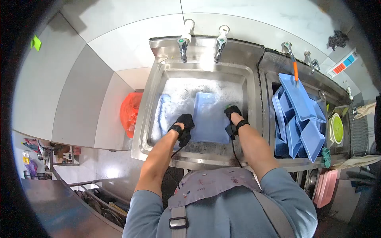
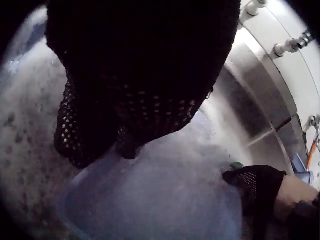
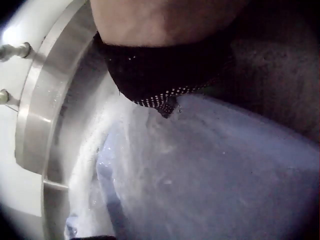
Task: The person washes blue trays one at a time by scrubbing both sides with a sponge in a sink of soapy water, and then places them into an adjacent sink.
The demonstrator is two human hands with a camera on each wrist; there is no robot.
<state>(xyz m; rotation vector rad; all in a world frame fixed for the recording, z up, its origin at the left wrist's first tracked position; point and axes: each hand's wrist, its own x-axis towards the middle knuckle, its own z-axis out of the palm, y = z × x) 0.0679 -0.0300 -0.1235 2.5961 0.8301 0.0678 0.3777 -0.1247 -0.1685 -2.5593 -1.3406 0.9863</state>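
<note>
In the soapy water of the sink lies a blue tray [image 1: 210, 127], partly veiled by suds. My left hand [image 1: 185, 122], in a black dotted glove, grips the tray's left edge; the left wrist view shows its fingers around the rim. At the far right edge of the tray, my gloved right hand [image 1: 233, 112] holds a green scouring pad [image 2: 236, 165] that peeks out past its fingertips. In the right wrist view the right hand's thumb lies over the tray's edge, and the palm is hidden. Another blue tray [image 1: 162, 113] leans at the sink's left side under foam.
Two taps [image 1: 183, 49] stand over the steel sink [image 1: 254, 107]. The basin to the right holds several stacked blue trays [image 1: 297, 99] and an orange hose [image 1: 295, 71]. Farther right is a green-and-white bowl [image 1: 336, 129]. A red plastic bag [image 1: 130, 113] hangs left of the sink.
</note>
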